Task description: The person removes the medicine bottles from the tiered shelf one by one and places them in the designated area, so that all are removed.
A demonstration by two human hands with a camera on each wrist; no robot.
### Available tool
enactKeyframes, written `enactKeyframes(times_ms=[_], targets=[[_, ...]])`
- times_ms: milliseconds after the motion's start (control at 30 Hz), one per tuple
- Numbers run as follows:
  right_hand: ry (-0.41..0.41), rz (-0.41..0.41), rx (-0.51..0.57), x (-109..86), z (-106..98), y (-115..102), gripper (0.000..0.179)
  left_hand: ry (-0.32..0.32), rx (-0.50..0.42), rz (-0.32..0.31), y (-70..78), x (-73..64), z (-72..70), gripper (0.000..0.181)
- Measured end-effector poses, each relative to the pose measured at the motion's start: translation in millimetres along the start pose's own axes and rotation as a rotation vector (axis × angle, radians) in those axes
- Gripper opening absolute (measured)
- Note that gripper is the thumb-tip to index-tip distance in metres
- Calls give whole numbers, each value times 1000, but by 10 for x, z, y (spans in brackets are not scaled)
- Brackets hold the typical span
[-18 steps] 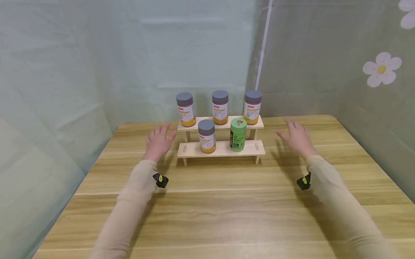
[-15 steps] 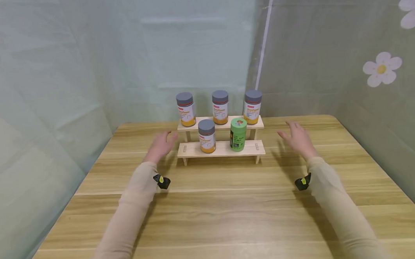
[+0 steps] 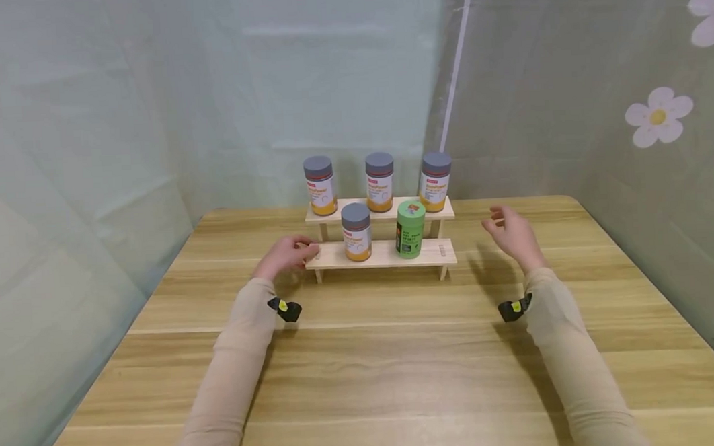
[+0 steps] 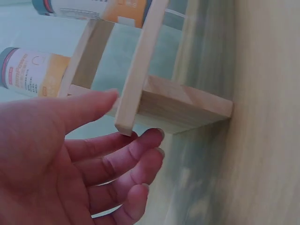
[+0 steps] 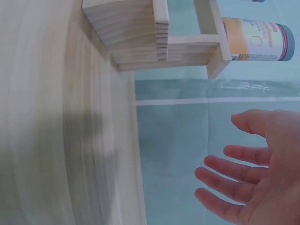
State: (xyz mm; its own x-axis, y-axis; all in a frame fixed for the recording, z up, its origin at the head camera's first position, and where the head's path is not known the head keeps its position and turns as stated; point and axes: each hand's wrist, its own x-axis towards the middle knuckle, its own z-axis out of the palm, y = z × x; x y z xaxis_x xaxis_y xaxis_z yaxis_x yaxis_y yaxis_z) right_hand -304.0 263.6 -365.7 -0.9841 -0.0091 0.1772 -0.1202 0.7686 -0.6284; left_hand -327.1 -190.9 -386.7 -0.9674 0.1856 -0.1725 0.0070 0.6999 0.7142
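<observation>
A two-tier wooden display shelf (image 3: 380, 254) stands at the back of the table. My left hand (image 3: 286, 255) is at the left end of its lower board; in the left wrist view, the thumb (image 4: 93, 105) lies over the board's top side, and the fingers (image 4: 140, 150) curl around the end and under it. On this lower tier stand a grey-lidded supplement bottle (image 3: 356, 233) and a green bottle (image 3: 410, 230). My right hand (image 3: 514, 235) hovers to the right of the shelf, fingers loosely bent and holding nothing.
Three more grey-lidded bottles, left (image 3: 321, 186), middle (image 3: 380, 183) and right (image 3: 434, 182), stand on the upper tier. The wooden table (image 3: 371, 370) extends toward me. A pale curtain (image 3: 337, 69) hangs behind it, with a flower-printed one at right.
My left hand has moved right and down onto the lower board's end, its fingers curling in. My right hand's fingers have bent a little, and its wrist has shifted slightly left.
</observation>
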Motion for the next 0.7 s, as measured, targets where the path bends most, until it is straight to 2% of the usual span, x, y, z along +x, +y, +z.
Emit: enactKeyframes(times_ms=[233, 700], targets=[[3, 7, 27, 34, 41, -5, 49, -34, -55, 2, -17, 19, -2, 52], [62, 24, 157, 101, 197, -104, 46, -74, -181, -3, -76, 29, 10, 55]])
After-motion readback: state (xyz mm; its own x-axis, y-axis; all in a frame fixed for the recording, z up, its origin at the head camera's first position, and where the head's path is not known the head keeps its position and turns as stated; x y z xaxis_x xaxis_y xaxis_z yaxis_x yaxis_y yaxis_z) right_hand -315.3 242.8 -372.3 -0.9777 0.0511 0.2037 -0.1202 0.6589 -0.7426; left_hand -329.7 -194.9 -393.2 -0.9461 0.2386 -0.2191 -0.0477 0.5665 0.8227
